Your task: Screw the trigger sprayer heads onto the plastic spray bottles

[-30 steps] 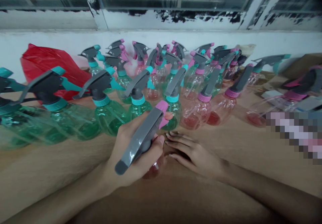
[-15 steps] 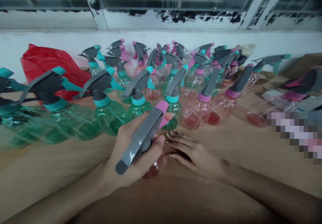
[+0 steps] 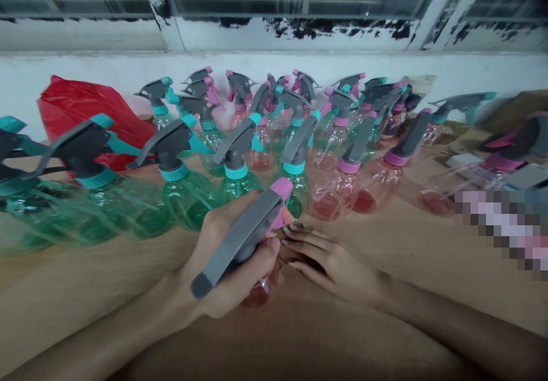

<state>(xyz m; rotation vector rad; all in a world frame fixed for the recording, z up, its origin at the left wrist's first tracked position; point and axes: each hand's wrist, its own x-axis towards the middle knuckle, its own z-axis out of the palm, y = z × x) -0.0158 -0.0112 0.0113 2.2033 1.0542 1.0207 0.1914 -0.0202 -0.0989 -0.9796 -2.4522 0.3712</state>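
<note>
My left hand (image 3: 229, 291) is wrapped round the neck of a spray bottle (image 3: 244, 235) with a grey trigger head and a pink nozzle. Its clear pinkish body shows below the fingers; the neck is mostly hidden. My right hand (image 3: 334, 258) lies on the table just right of that bottle, fingers stretched out toward it, holding nothing. Beyond my hands stand a green spray bottle (image 3: 188, 201) with a turquoise collar and a pink spray bottle (image 3: 331, 193) with a pink collar, among several alike in a row.
More spray bottles (image 3: 295, 136) crowd the back of the wooden table (image 3: 406, 261) by the white wall. A red plastic bag (image 3: 85, 107) sits at the back left. At the right, a pink-collared bottle (image 3: 466, 184) leans near a blurred patch (image 3: 505, 221).
The trigger head of the held bottle has turned and tilted slightly, its nozzle shifting a little right and down. My right hand has stayed in place.
</note>
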